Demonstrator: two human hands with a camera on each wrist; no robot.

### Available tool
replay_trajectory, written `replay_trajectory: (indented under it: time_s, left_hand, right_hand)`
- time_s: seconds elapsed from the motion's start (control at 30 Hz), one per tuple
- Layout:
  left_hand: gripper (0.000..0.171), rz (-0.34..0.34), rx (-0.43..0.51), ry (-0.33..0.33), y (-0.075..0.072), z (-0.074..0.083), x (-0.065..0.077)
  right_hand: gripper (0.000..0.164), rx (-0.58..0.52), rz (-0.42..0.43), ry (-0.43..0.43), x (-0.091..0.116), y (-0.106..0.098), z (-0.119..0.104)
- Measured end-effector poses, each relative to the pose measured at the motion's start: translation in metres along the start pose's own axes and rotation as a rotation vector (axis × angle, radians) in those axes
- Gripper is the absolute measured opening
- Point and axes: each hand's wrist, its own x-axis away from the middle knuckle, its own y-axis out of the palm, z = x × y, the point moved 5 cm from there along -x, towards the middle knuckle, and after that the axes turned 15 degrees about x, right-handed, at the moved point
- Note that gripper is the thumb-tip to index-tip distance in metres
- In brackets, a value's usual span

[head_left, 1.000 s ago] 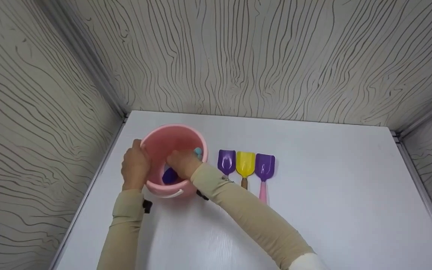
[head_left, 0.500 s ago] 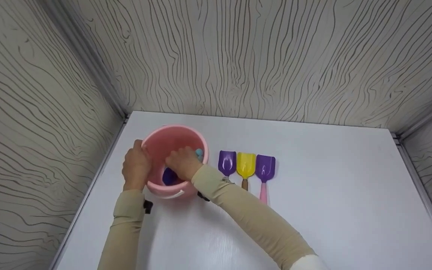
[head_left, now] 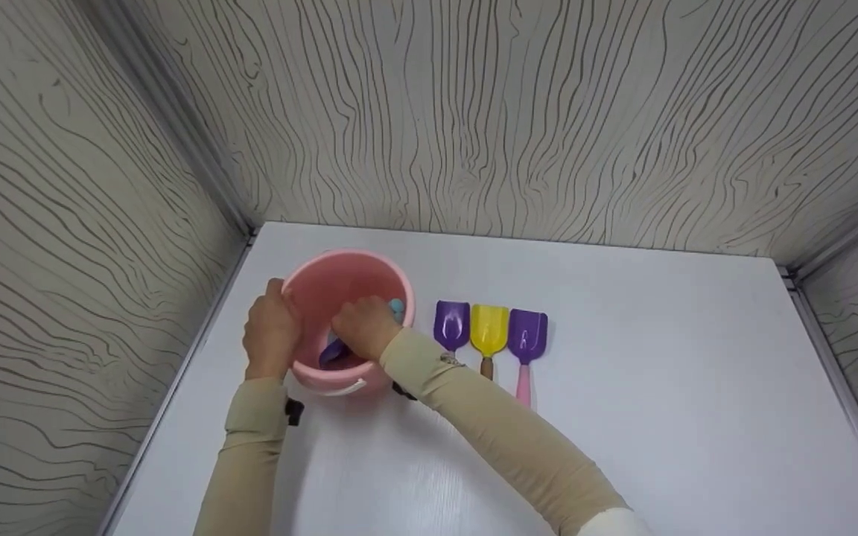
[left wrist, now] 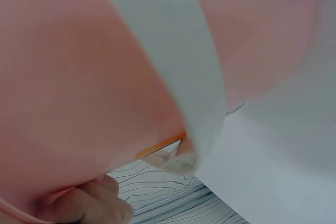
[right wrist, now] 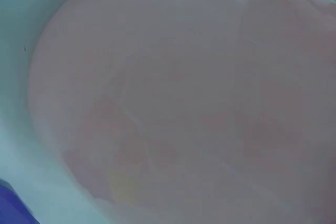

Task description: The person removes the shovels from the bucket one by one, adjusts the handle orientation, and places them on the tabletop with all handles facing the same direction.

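Note:
A pink bucket [head_left: 351,383] with a white handle [head_left: 347,388] stands at the left of the table. My left hand [head_left: 271,335] grips its rim on the left side; in the left wrist view, curled fingers [left wrist: 86,203] show at the bucket's edge. My right hand [head_left: 366,326] reaches inside the bucket, fingers curled down and their tips hidden. Below it shows the dark purple blade of a toy shovel [head_left: 334,352], which the right hand holds. A light blue knobbed piece [head_left: 398,306] sticks up by the bucket's right inner wall. The right wrist view is filled by the bucket's outer side.
To the right of the bucket lie toy shovels in a row: a purple one [head_left: 451,324], a yellow one [head_left: 488,330] and a purple one with a pink handle [head_left: 527,335]. My right forearm crosses over their handles. Wood-patterned panels [head_left: 474,119] border the white table [head_left: 660,387].
Inside the bucket the purple blade has tilted and shows a narrower side as the right hand shifts slightly. The left hand stays on the rim, and the row of shovels has not moved.

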Motion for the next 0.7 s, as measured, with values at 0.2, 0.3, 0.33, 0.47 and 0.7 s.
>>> replay_trajectory:
  time_s: [0.2,0.3,0.33,0.47,0.7]
  left_hand:
    - [0.04,-0.014,0.0,-0.029,0.0,-0.001,-0.002]
    - [0.041,-0.021,0.002,-0.035,0.0,-0.001,-0.003]
    - [0.04,-0.02,0.003,-0.037,0.0,-0.001,-0.003]
    - [0.039,-0.021,0.006,-0.038,0.0,-0.001,-0.003]
    - [0.037,-0.012,-0.008,-0.024,0.0,0.0,-0.001]
  right_hand:
    - [0.019,-0.012,-0.038,-0.02,0.0,0.001,0.004]
    - [0.019,-0.004,-0.036,-0.024,0.0,0.001,0.008]
    - [0.019,0.001,-0.033,-0.025,0.001,0.0,0.009]
    - [0.015,0.009,-0.026,-0.019,0.003,-0.003,0.016]
    - [0.011,-0.091,-0.025,0.002,0.009,-0.011,0.026]
